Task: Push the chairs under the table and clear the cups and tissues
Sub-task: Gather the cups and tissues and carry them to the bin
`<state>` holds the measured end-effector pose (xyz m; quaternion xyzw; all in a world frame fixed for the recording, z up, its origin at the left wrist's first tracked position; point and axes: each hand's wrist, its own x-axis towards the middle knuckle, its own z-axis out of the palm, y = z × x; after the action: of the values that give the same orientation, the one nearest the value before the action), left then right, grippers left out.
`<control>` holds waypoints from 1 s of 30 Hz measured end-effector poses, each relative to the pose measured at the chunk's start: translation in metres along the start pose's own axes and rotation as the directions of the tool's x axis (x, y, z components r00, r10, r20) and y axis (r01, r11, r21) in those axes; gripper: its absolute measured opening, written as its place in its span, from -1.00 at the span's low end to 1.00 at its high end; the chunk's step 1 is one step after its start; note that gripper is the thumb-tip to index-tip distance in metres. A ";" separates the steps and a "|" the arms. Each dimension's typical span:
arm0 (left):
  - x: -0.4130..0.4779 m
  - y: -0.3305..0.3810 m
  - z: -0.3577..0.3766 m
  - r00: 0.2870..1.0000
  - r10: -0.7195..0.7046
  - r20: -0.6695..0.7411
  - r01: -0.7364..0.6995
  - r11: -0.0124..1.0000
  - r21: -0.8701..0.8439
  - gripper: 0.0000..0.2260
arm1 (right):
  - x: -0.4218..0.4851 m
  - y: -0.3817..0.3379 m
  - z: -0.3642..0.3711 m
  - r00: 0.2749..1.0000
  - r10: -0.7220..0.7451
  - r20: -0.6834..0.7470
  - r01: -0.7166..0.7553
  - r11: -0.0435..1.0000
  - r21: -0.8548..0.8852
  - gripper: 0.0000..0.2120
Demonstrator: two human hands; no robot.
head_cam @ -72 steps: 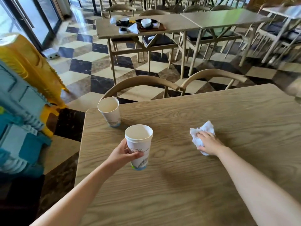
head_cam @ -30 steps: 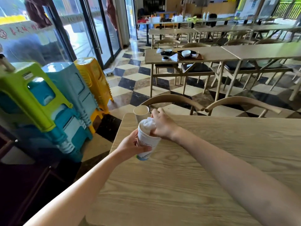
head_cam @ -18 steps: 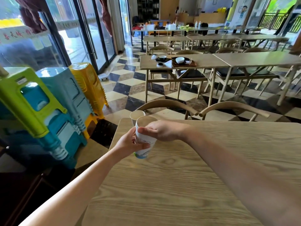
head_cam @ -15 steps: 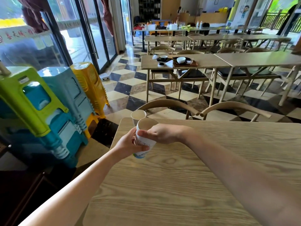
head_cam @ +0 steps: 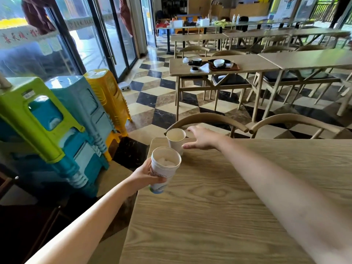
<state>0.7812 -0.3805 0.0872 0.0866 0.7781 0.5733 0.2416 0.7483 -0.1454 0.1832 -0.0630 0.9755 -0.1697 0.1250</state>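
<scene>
Tissue [head_cam: 165, 162] sits crumpled inside the cup [head_cam: 163, 169] your left hand [head_cam: 145, 176] grips above the table [head_cam: 219, 206] edge. Second cup [head_cam: 175, 139], apparently empty, stands just beyond it; your right hand [head_cam: 202, 139] is spread wide beside it, not gripping. Both chairs [head_cam: 207, 119] look tucked; cups remain to clear

Both forearms are bare from the bottom edge of the view up to the wrists, with no sleeve showing. The left hand [head_cam: 144, 176] and the right hand [head_cam: 202, 139] are bare too, with no glove, ring, watch or band on them.
</scene>
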 end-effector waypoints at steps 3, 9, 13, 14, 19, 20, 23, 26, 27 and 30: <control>0.021 -0.021 -0.037 0.999 -0.014 0.036 0.015 1.000 -0.019 -0.10 | 0.048 -0.004 0.022 0.995 0.093 -0.021 -0.093 0.996 -0.014 -0.08; 0.062 -0.072 -0.130 1.000 0.007 0.023 -0.007 0.999 0.037 -0.21 | 0.137 -0.022 0.067 0.964 0.267 0.007 -0.267 0.963 0.035 0.04; 0.075 -0.095 -0.180 0.999 -0.033 0.043 0.031 0.999 0.042 -0.25 | 0.173 -0.034 0.087 0.922 0.386 0.039 -0.386 0.923 -0.009 0.01; 0.078 -0.101 -0.192 0.998 -0.049 0.036 0.047 0.998 0.047 -0.23 | 0.178 -0.039 0.091 0.911 0.412 0.031 -0.411 0.911 -0.029 -0.03; 0.081 -0.120 -0.227 0.992 -0.126 -0.006 0.126 0.992 0.015 -0.39 | 0.186 -0.054 0.100 0.860 0.494 -0.129 -0.507 0.855 -0.112 -0.27; 0.082 -0.122 -0.230 0.991 -0.132 -0.014 0.132 0.991 0.003 -0.40 | 0.186 -0.058 0.099 0.864 0.488 -0.128 -0.501 0.858 -0.110 -0.26; 0.073 -0.122 -0.243 0.987 -0.157 -0.018 0.156 0.988 -0.011 -0.37 | 0.188 -0.082 0.098 0.924 0.375 -0.071 -0.377 0.925 -0.033 -0.17; 0.063 -0.124 -0.256 0.979 -0.199 -0.032 0.198 0.980 -0.022 -0.28 | 0.194 -0.117 0.097 0.976 0.206 0.070 -0.210 0.976 0.056 -0.06; 0.061 -0.128 -0.262 0.978 -0.203 -0.039 0.201 0.979 -0.048 -0.20 | 0.197 -0.131 0.098 0.984 0.148 0.097 -0.153 0.987 0.055 -0.05; 0.064 -0.145 -0.272 0.970 -0.237 -0.056 0.236 0.972 -0.022 -0.09 | 0.203 -0.167 0.112 0.992 0.045 0.118 -0.049 0.998 0.030 -0.04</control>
<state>0.6166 -0.6328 -0.0042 -0.0253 0.7853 0.5486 0.2858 0.5961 -0.3702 0.0940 -0.0476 0.9648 -0.1788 0.1870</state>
